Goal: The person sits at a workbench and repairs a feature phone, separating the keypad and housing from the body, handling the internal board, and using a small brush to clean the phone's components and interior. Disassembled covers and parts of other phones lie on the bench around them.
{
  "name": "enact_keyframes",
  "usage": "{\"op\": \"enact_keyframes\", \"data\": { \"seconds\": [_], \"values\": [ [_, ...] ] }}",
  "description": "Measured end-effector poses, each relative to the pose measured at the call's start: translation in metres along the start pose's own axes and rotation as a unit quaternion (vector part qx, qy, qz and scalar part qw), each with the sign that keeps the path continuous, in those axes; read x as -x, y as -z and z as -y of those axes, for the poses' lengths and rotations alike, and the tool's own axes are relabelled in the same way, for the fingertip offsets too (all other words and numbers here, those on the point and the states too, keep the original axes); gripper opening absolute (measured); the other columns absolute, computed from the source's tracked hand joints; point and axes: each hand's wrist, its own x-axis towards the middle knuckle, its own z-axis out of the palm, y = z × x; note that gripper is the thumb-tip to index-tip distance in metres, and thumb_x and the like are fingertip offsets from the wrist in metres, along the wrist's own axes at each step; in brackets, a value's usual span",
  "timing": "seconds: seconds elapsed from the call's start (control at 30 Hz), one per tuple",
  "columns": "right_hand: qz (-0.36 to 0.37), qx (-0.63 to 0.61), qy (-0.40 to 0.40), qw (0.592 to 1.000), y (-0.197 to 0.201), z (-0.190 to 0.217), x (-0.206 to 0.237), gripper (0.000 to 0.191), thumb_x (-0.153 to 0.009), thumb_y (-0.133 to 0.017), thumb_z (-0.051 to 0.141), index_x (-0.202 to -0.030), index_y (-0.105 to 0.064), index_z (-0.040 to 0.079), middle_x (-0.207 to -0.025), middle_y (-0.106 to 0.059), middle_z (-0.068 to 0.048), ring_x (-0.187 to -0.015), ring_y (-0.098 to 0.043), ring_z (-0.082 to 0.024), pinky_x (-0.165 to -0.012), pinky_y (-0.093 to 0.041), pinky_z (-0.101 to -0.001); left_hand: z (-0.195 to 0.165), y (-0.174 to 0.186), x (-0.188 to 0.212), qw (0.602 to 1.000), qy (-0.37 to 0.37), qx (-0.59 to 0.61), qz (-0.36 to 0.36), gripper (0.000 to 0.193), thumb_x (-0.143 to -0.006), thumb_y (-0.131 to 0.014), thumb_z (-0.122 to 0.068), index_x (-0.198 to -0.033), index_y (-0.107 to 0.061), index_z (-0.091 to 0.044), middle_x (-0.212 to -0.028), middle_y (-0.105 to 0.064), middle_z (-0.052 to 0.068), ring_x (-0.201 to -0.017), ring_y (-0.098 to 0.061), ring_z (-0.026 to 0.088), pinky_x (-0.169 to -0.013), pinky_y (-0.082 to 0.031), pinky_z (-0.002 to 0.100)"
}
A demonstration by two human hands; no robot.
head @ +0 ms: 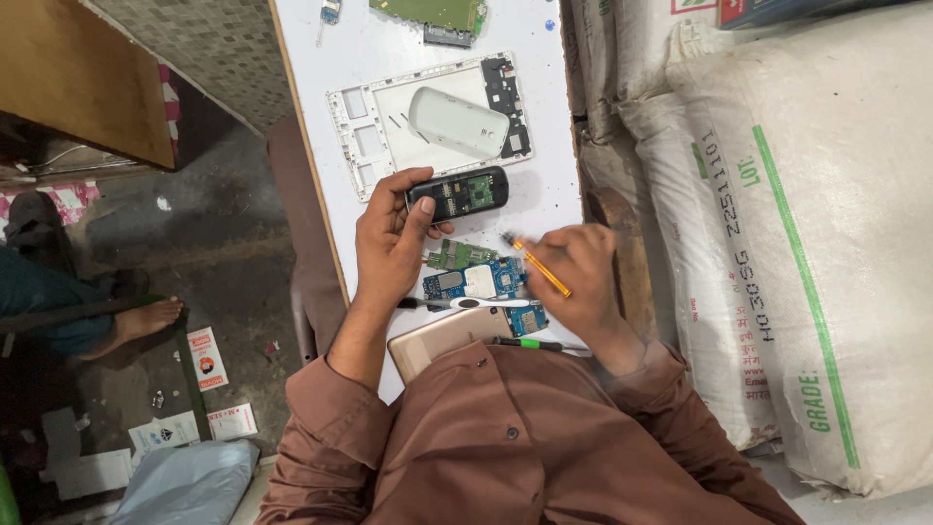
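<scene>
The left hand (389,248) is wrapped around 1 small black phone (457,192) with its back removed, fingers curled behind the near end and the thumb pressed on the front edge, so the phone's exposed green board faces up; it is held just above the white table (544,117), near the lower edge of a white tablet frame (355,136). The right hand (580,277) is clenched around 1 orange-handled screwdriver (536,264), pinched between thumb and fingers, its tip pointing up-left toward the phone but not touching it, with a clear gap between the 2. Between the 2 hands lie loose circuit boards: 1 small green board (459,256) just below the phone, and 2 blue boards (476,282), the second one (530,319) partly under the right hand. 1 white toothbrush (476,302) lies across the upper blue board. 1 gold phone (442,335) rests at the table's near edge against the brown shirt, with 1 green-handled tool (525,343) just beside it. Inside the tablet frame sits 1 white curved back cover (459,122). Another green board (428,14) lies at the far end of the table. White sacks (807,243) are stacked to the right.
</scene>
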Motion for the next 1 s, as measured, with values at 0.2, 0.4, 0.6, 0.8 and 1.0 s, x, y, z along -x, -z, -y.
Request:
{"op": "enact_keyframes", "data": {
  "seconds": [0.2, 0.4, 0.6, 0.8, 1.0],
  "values": [
    [-0.021, -0.022, 0.011, 0.999, -0.002, -0.004, 0.001, 0.032, -0.081, -0.076, 0.007, -0.113, -0.075, 0.009, -0.099, -0.061, -0.003, -0.097, -0.058, -0.022, -0.096, -0.035, -0.0427, 0.001, 0.001, 0.001, 1.0, -0.004, -0.007, 0.0, 0.03, -0.109, -0.056, -0.01, -0.136, -0.053, 0.001, -0.1, -0.071, 0.009, -0.083, -0.071, 0.01, -0.07, -0.055, 0.022],
    [-0.011, -0.018, 0.005, 1.0, -0.002, -0.005, 0.003, 0.031, -0.082, -0.076, 0.007, -0.114, -0.075, 0.007, -0.095, -0.062, -0.002, -0.096, -0.058, -0.021, -0.095, -0.035, -0.0419, 0.002, 0.0, 0.001, 1.0, -0.002, -0.001, 0.004, 0.03, -0.109, -0.056, -0.01, -0.137, -0.053, 0.001, -0.101, -0.07, 0.01, -0.083, -0.07, 0.01, -0.071, -0.054, 0.021],
    [0.012, -0.046, 0.015, 0.999, 0.0, -0.003, -0.005, 0.028, -0.084, -0.075, 0.01, -0.112, -0.076, 0.009, -0.094, -0.062, -0.003, -0.095, -0.058, -0.021, -0.095, -0.036, -0.0422, 0.001, 0.001, 0.001, 1.0, -0.005, 0.006, 0.004, 0.03, -0.109, -0.056, -0.01, -0.137, -0.053, 0.001, -0.102, -0.07, 0.01, -0.083, -0.069, 0.01, -0.071, -0.054, 0.022],
    [0.073, -0.106, -0.01, 0.992, 0.009, -0.008, -0.024, 0.015, -0.085, -0.074, 0.011, -0.1, -0.077, 0.009, -0.091, -0.065, -0.002, -0.091, -0.058, -0.019, -0.092, -0.036, -0.038, 0.0, 0.0, 0.0, 1.0, -0.003, 0.01, 0.004, 0.03, -0.109, -0.056, -0.01, -0.137, -0.053, 0.001, -0.102, -0.07, 0.01, -0.083, -0.069, 0.01, -0.071, -0.054, 0.022],
    [0.047, -0.102, -0.047, 0.993, 0.013, -0.009, -0.031, 0.004, -0.088, -0.073, 0.012, -0.088, -0.071, 0.008, -0.094, -0.067, -0.001, -0.094, -0.059, -0.021, -0.088, -0.041, -0.036, -0.001, 0.0, 0.0, 1.0, 0.002, 0.011, 0.0, 0.031, -0.109, -0.056, -0.01, -0.137, -0.053, 0.001, -0.102, -0.07, 0.01, -0.083, -0.07, 0.01, -0.071, -0.055, 0.022]
  ]
}}
